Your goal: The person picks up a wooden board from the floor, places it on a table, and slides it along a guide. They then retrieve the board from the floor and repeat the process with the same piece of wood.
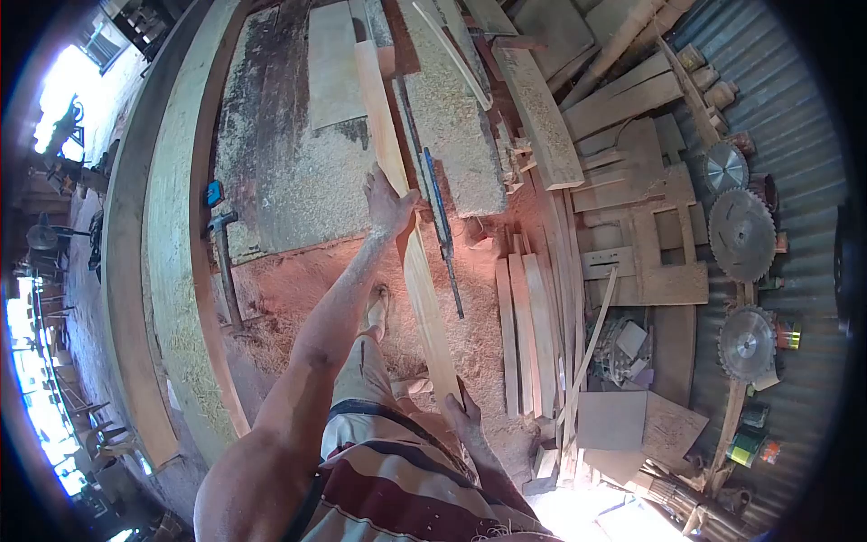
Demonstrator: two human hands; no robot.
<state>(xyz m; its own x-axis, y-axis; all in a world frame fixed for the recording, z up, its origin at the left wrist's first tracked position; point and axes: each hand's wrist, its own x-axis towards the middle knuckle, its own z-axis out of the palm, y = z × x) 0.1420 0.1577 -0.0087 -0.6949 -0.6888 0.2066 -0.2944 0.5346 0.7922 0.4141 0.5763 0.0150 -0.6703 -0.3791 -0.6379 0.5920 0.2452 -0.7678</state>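
A long, pale wooden strip (424, 294) runs from the sawdust-covered board (307, 194) back toward my body. My left hand (390, 208), at the end of my outstretched arm, grips the strip around its middle, with the thumb across it. Close to my waist, my right hand (464, 415) holds the near end of the strip, its fingers partly hidden. Just right of the strip lies a thin dark metal bar with a blue part (436, 199).
A hammer (228, 271) and a blue tape measure (214, 193) lie left of the board. Thick planks (176, 226) run along the left. Narrow wood pieces (526, 334) stand at the right. Saw blades (742, 235) hang by the corrugated wall (804, 154). Sawdust covers the floor.
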